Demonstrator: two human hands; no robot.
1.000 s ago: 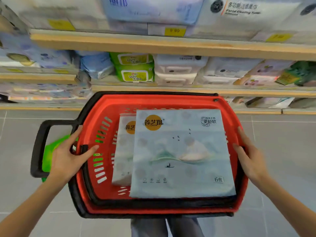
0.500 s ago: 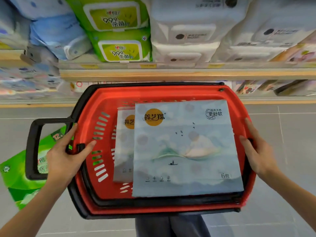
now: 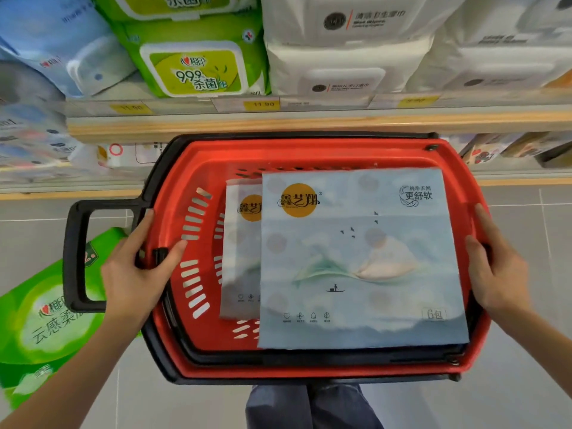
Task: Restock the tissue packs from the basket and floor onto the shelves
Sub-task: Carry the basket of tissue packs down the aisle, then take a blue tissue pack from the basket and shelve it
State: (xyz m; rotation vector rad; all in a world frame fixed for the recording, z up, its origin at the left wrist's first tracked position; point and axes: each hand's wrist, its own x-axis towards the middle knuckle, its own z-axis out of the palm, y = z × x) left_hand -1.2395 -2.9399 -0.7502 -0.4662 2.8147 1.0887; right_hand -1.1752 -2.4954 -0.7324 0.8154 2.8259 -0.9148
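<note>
I hold a red basket (image 3: 198, 168) with black trim by its two sides. My left hand (image 3: 136, 274) grips the left rim, thumb inside the basket. My right hand (image 3: 498, 267) grips the right rim. Inside lies a large pale blue tissue pack (image 3: 359, 261) with an orange round logo, and a second like pack (image 3: 241, 252) sits partly hidden under its left edge. A green tissue pack (image 3: 40, 323) lies on the floor at the lower left, below the basket's black handle (image 3: 74, 255).
A wooden shelf edge (image 3: 309, 125) runs just beyond the basket, carrying green wipe packs (image 3: 195, 63), white packs (image 3: 340, 57) and blue packs (image 3: 46, 41). A lower shelf (image 3: 510, 150) holds more packs. Grey floor tiles lie below; my legs (image 3: 309, 407) show under the basket.
The view has closed in on the shelves and tilted down. The basket stays in both hands, and more of the green pack on the floor shows at the left.
</note>
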